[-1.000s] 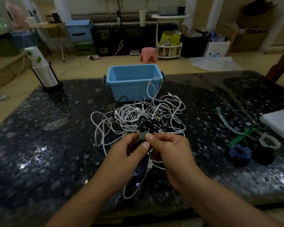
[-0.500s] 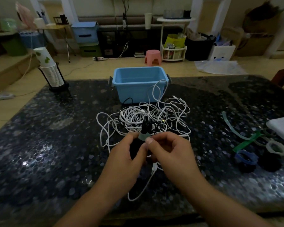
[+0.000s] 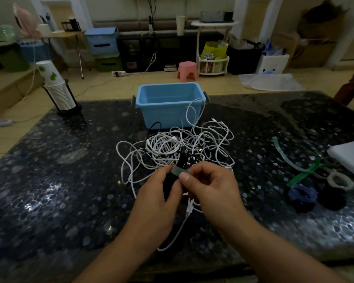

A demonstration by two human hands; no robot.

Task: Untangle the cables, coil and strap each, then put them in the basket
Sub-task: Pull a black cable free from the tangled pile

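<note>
Dark speckled table [image 3: 49, 180], left hand [image 3: 157, 201] and right hand [image 3: 213, 193] pinching strapped black cable [image 3: 178, 170] between them

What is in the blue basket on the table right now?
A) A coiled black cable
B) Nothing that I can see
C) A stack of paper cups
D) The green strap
B: the blue basket shows only its bare inner walls, while the black cable with its grey-green strap is held between the left hand and right hand.
</note>
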